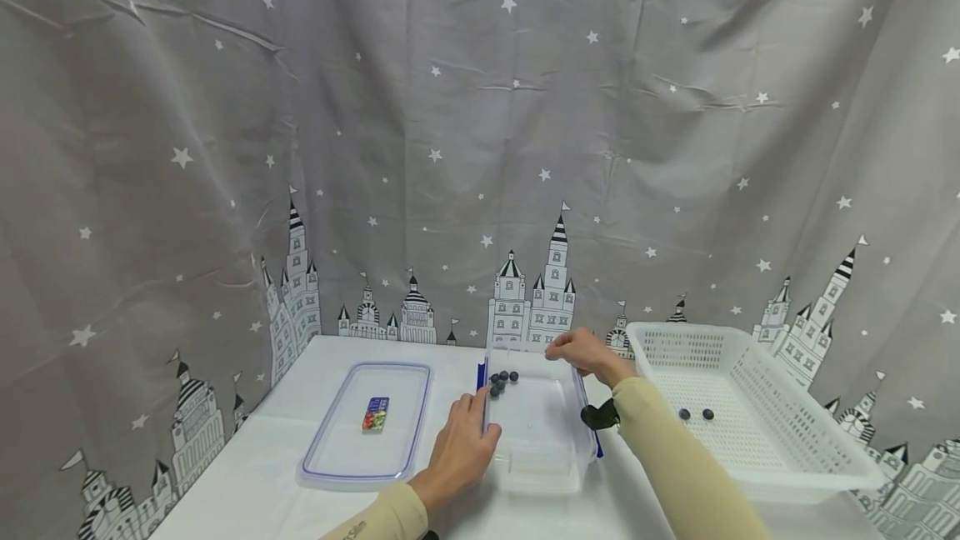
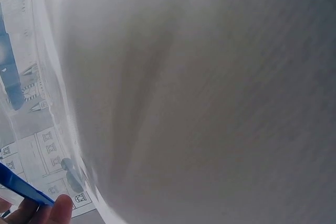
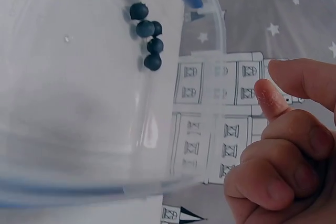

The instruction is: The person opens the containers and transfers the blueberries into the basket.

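Observation:
My left hand [image 1: 461, 440] grips the left side of a clear plastic container [image 1: 540, 473], its fingers at the wall near the blueberries. In the left wrist view, those fingertips [image 2: 62, 209] lie by a blue latch [image 2: 23, 186]. Several blueberries [image 1: 503, 376] sit grouped inside, along the container's left side toward the back. My right hand [image 1: 588, 354] hovers over the far right of the container. In the right wrist view its fingers [image 3: 268, 184] are curled, with a small gap between thumb and index finger and nothing held there.
At right stands a white perforated basket [image 1: 795, 482] holding two blueberries [image 1: 696, 414]. To the left lies a clear lid with a blue seal [image 1: 330, 448], and a small colourful packet [image 1: 376, 414] shows within its outline. Behind the white table [image 1: 262, 457] hangs a grey curtain [image 1: 465, 107].

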Motion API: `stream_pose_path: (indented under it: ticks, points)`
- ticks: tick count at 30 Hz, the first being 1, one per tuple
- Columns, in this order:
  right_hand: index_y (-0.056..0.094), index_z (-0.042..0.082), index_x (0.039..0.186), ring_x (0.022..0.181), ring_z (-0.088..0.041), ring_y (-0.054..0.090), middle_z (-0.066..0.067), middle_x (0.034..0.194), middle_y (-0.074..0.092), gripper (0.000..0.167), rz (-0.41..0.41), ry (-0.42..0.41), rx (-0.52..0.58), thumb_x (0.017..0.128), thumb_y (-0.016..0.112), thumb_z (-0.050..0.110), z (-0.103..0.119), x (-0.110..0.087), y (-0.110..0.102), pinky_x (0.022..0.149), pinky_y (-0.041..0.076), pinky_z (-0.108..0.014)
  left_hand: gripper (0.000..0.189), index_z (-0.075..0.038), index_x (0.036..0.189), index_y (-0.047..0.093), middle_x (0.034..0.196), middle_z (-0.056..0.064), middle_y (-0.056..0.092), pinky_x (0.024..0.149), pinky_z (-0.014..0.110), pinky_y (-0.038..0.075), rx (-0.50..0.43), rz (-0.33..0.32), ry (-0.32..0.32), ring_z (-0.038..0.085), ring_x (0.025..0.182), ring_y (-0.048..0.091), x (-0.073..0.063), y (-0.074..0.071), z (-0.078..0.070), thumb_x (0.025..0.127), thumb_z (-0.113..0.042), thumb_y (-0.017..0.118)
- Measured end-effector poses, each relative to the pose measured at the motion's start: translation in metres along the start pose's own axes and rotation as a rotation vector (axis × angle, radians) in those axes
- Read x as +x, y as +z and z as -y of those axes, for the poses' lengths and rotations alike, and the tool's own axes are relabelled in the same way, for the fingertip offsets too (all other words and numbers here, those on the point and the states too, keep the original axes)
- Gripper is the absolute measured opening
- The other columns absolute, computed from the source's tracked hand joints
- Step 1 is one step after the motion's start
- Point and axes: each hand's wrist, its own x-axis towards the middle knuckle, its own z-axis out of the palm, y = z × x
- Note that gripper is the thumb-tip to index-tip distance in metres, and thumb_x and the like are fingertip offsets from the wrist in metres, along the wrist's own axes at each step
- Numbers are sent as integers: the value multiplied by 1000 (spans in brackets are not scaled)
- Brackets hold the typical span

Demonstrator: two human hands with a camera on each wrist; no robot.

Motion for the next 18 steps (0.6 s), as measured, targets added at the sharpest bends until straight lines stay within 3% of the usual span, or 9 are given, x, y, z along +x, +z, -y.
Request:
stream_pose_path:
  ticks: [6, 14, 18]
  points:
    - [75, 5, 110, 48, -10, 24, 1, 78, 56, 23, 19, -21, 43, 92, 69, 19, 2, 7, 14, 50, 31, -26, 62, -4, 150, 44, 119, 10, 55, 88, 43, 52, 9, -5, -1, 19, 103, 53, 1, 1, 1, 93, -27, 52]
    - [74, 5, 110, 48, -9, 25, 2, 69, 45, 23, 36, 1, 70, 92, 69, 19, 4, 16, 30, 50, 31, -24, 62, -4, 151, 43, 119, 9, 54, 88, 43, 51, -8, 2, -7, 18, 102, 52, 2, 0, 3, 94, -28, 51]
    - [74, 4, 112, 47, -9, 27, 0, 82, 57, 24, 32, 14, 76, 92, 69, 18, 3, 16, 35, 50, 31, -24, 62, -4, 151, 43, 120, 10, 54, 88, 43, 51, -11, 7, -3, 18, 102, 52, 2, 0, 2, 94, -28, 51]
